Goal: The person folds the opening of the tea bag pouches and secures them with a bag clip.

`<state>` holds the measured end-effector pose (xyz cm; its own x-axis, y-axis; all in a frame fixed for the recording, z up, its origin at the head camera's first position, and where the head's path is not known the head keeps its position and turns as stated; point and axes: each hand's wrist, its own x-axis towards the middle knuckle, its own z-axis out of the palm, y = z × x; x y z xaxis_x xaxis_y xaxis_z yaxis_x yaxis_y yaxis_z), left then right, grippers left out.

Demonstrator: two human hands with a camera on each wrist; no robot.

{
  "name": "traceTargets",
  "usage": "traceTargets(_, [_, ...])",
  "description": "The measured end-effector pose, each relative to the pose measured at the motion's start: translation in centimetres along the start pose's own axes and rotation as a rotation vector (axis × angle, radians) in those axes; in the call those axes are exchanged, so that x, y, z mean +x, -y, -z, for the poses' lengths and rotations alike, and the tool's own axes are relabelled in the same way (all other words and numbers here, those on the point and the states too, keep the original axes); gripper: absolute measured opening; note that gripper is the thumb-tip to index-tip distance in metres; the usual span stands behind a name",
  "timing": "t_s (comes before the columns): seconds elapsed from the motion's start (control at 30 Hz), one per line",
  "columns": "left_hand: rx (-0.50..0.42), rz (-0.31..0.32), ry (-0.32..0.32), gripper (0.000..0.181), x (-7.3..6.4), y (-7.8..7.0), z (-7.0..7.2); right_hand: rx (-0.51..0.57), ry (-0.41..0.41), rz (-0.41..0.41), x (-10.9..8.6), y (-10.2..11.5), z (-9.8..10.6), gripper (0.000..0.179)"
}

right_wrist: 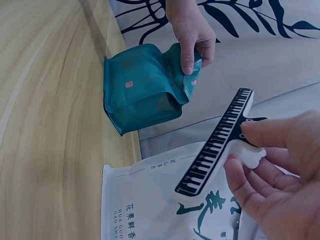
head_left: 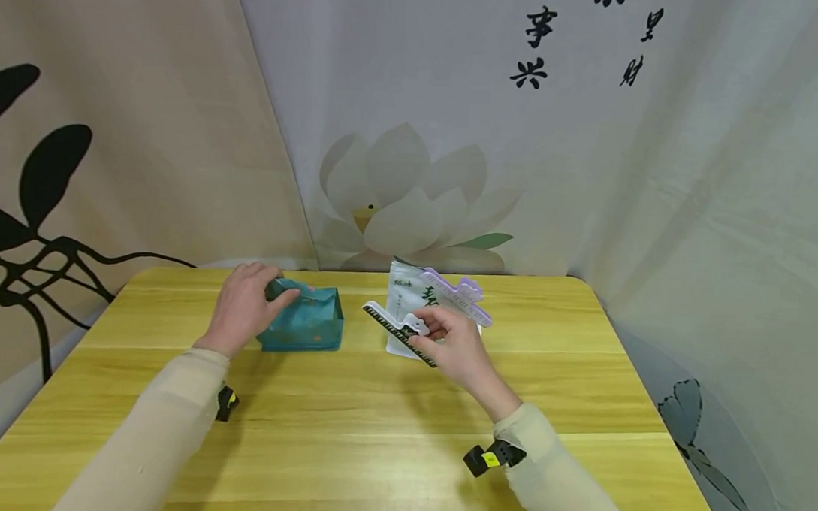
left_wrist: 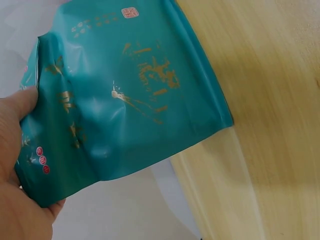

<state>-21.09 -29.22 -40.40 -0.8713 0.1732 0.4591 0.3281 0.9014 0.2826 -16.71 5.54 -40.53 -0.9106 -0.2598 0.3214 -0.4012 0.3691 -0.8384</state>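
Note:
With its fingers and thumb, my left hand (head_left: 245, 306) grips the folded top of a teal bag (head_left: 306, 319), which stands on the table. Gold print marks the side of the teal bag (left_wrist: 135, 85) in the left wrist view. My right hand (head_left: 456, 348) pinches a clip with a piano-key pattern (head_left: 399, 329) by its white handle. This bag clip (right_wrist: 215, 145) has a long straight bar, held in the air apart from the teal bag. Behind the right hand stands a white bag (head_left: 399, 286) with green characters, and a purple clip (head_left: 454, 293) sits across its top.
The wooden table (head_left: 334, 438) stretches toward the front. Its back edge meets a curtain (head_left: 403, 98) printed with a lotus and black characters. Black wrist cameras are strapped to both forearms.

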Motion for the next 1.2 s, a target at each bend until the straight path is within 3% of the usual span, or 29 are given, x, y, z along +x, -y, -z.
traceTargets(0.5, [0.016, -0.005, -0.006, 0.027, -0.2, -0.2, 0.0, -0.005, 0.059, 0.021, 1.2, 0.3, -1.6, 0.030])
traceTargets(1.2, [0.001, 0.017, -0.019, 0.031, 0.0, -0.3, 0.1, -0.071, 0.088, -0.027, 3.2, 0.8, -3.2, 0.030])
